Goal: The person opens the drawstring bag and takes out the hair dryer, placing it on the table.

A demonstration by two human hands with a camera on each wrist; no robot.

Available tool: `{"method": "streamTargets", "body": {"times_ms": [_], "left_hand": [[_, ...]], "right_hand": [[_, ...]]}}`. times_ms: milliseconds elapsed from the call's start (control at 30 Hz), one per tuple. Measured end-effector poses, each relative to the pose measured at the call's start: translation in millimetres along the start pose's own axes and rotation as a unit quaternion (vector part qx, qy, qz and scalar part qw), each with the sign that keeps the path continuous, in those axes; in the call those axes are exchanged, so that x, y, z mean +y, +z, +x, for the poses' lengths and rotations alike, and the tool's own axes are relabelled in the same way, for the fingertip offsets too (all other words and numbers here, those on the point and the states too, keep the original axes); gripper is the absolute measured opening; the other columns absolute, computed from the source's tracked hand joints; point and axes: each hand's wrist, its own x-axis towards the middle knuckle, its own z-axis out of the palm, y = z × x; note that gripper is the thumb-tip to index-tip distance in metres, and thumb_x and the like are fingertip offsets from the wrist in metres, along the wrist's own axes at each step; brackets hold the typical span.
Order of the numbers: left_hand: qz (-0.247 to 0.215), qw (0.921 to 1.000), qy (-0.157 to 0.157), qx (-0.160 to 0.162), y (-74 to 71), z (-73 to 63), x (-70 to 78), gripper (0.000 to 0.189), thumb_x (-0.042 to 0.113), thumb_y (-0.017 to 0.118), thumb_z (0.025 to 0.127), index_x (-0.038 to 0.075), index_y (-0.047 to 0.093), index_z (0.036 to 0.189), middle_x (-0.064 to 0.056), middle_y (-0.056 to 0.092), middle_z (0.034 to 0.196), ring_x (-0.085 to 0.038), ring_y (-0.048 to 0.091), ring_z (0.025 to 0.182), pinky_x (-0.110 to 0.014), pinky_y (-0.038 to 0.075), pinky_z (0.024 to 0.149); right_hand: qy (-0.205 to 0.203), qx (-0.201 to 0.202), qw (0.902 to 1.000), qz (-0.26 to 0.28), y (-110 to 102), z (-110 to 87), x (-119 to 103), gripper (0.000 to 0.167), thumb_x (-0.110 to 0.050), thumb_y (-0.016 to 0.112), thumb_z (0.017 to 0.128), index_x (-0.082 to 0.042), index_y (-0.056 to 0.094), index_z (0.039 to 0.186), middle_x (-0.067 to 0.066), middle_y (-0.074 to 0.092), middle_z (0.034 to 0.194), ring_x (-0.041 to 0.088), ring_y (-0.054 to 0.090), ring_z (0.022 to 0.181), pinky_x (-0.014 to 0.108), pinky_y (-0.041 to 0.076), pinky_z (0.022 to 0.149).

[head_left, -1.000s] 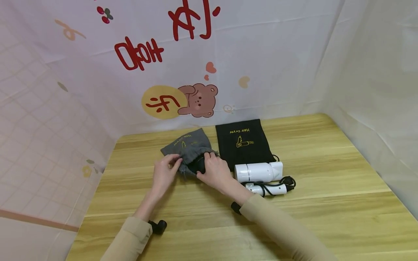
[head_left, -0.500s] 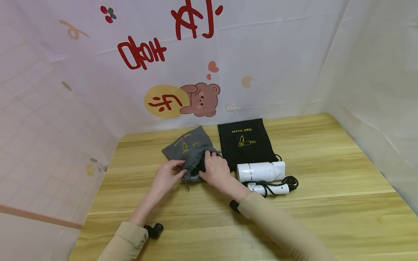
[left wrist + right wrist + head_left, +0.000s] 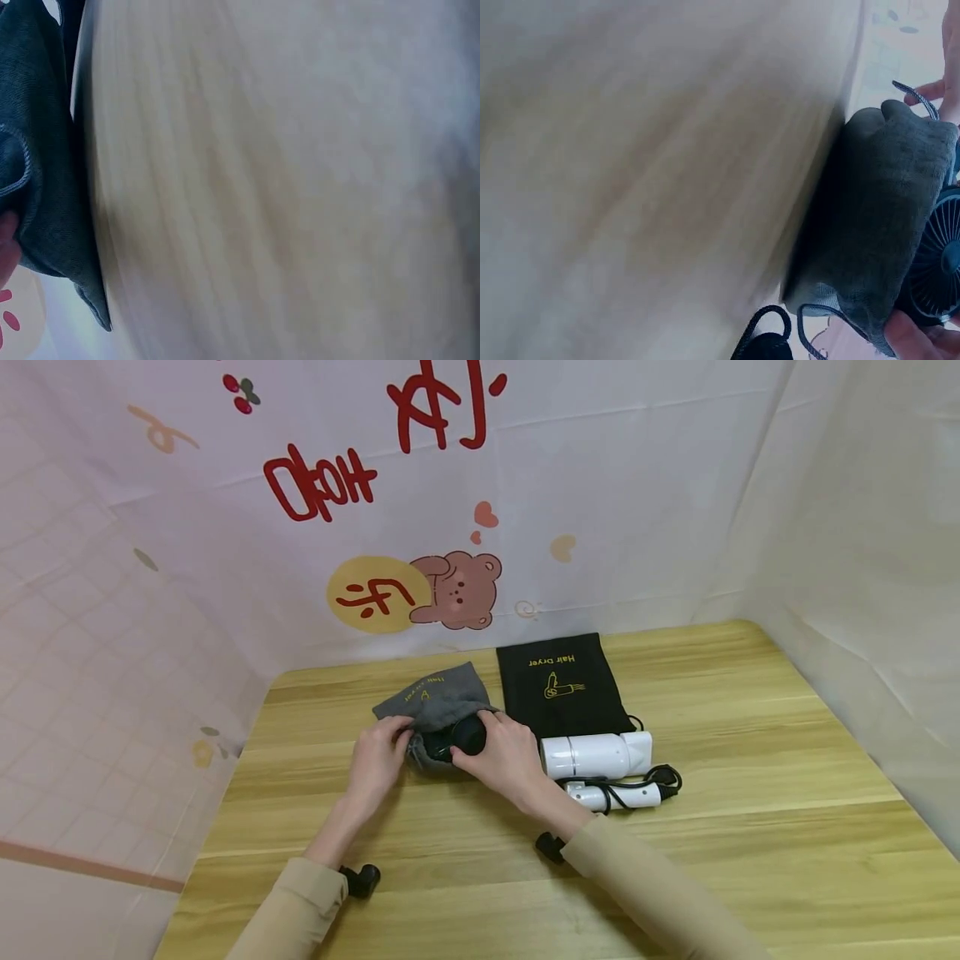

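Note:
A grey drawstring pouch (image 3: 442, 714) printed in yellow lies at the table's back left, its mouth towards me. With finger and thumb, my left hand (image 3: 375, 764) pinches the left side of the mouth. My right hand (image 3: 510, 760) grips a black hair dryer (image 3: 468, 735) in the opening; the pouch hides the rest of it. The right wrist view shows its round slatted grille (image 3: 939, 255) at the rim, with my right fingers (image 3: 911, 339) below. A fold of grey cloth (image 3: 45, 150) fills the left edge of the left wrist view.
A black pouch (image 3: 558, 693) marked "Hair Dryer" lies flat right of the grey one. In front of it is a white hair dryer (image 3: 596, 756) with folded handle and wound black cord (image 3: 663, 777). A printed white cloth wall (image 3: 622, 510) rises behind the wooden table (image 3: 750, 735).
The hair dryer's round black end now shows in the pouch mouth, where half a second ago it was mostly hidden. My left hand has drawn the mouth's edge up and back, widening the opening.

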Motion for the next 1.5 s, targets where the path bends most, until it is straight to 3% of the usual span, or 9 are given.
{"method": "streamTargets", "body": {"times_ms": [133,233,400,533,700,900,1067,1267,1500], "left_hand": [[-0.007,1.0000,-0.005,-0.004,-2.0,-0.7,-0.7,0.018,0.002,0.072,0.097,-0.001,0.077,0.114,-0.019,0.080,0.106,-0.032,0.077,0.093,-0.045,0.064,0.079],[-0.038,0.9984,-0.035,-0.023,-5.1,-3.9,-0.9,0.021,0.008,0.071,0.099,0.000,0.077,0.118,-0.018,0.079,0.107,-0.031,0.077,0.092,-0.043,0.063,0.076],[-0.070,0.9930,-0.080,-0.052,-9.1,-10.5,0.1,0.025,0.019,0.071,0.102,0.002,0.078,0.119,-0.015,0.081,0.105,-0.031,0.077,0.096,-0.047,0.063,0.084],[-0.041,0.9961,-0.062,-0.048,-7.1,-12.3,2.7,0.022,0.016,0.071,0.101,0.000,0.078,0.114,-0.016,0.081,0.100,-0.030,0.077,0.091,-0.047,0.063,0.080],[0.012,0.9995,-0.029,-0.009,-2.4,-7.5,3.6,0.014,0.008,0.070,0.100,-0.002,0.078,0.107,-0.018,0.080,0.096,-0.028,0.077,0.083,-0.043,0.063,0.072],[0.024,0.9995,-0.022,-0.001,-0.7,-2.7,-2.3,0.011,0.005,0.071,0.099,0.000,0.079,0.104,-0.017,0.081,0.096,-0.029,0.076,0.081,-0.044,0.062,0.070],[0.026,0.9993,-0.024,-0.006,0.3,0.2,-10.9,0.013,0.005,0.069,0.100,0.000,0.079,0.107,-0.019,0.080,0.103,-0.032,0.077,0.086,-0.047,0.064,0.074],[0.029,0.9993,-0.023,-0.008,-2.5,6.9,-22.2,0.013,0.005,0.069,0.100,0.000,0.078,0.107,-0.019,0.080,0.103,-0.032,0.077,0.088,-0.048,0.063,0.075],[0.022,0.9991,-0.027,-0.023,-5.8,10.1,-25.4,0.018,0.002,0.071,0.097,0.000,0.077,0.114,-0.020,0.079,0.108,-0.033,0.078,0.090,-0.048,0.064,0.077]], "right_hand": [[0.001,0.008,0.9999,0.013,0,5.4,-1,0.067,-0.052,0.082,0.085,-0.001,0.072,0.127,0.020,0.076,0.122,0.038,0.077,0.101,0.050,0.065,0.084],[-0.003,0.012,0.9999,0.011,-2,12.0,-2,0.066,-0.051,0.081,0.085,0.000,0.073,0.126,0.021,0.077,0.122,0.039,0.077,0.098,0.050,0.065,0.082],[0.001,-0.001,0.9999,0.010,-7,18.9,-2,0.065,-0.050,0.081,0.086,0.000,0.074,0.125,0.021,0.077,0.119,0.039,0.077,0.095,0.050,0.065,0.083],[0.018,-0.016,0.9992,0.030,-12,20.3,-1,0.064,-0.049,0.081,0.086,-0.001,0.074,0.127,0.020,0.078,0.120,0.040,0.076,0.098,0.050,0.064,0.084],[0.032,-0.019,0.9964,0.076,-18,12.8,1,0.061,-0.049,0.081,0.085,-0.005,0.074,0.126,0.016,0.078,0.121,0.036,0.076,0.105,0.051,0.062,0.089],[0.027,-0.039,0.9952,0.086,-16,-3.1,3,0.063,-0.048,0.083,0.083,-0.004,0.070,0.127,0.015,0.074,0.125,0.036,0.073,0.111,0.053,0.061,0.095],[0.016,-0.074,0.9966,0.035,-5,-4.4,2,0.065,-0.053,0.084,0.082,-0.007,0.063,0.123,0.013,0.070,0.119,0.032,0.074,0.095,0.044,0.063,0.081],[-0.002,-0.092,0.9957,-0.009,2,6.9,-4,0.065,-0.063,0.084,0.079,-0.010,0.059,0.108,0.007,0.065,0.097,0.022,0.065,0.078,0.034,0.055,0.063],[-0.034,-0.078,0.9955,-0.042,1,20.6,-6,0.055,-0.066,0.081,0.082,-0.014,0.063,0.089,0.000,0.060,0.074,0.016,0.057,0.064,0.029,0.045,0.053]]}}
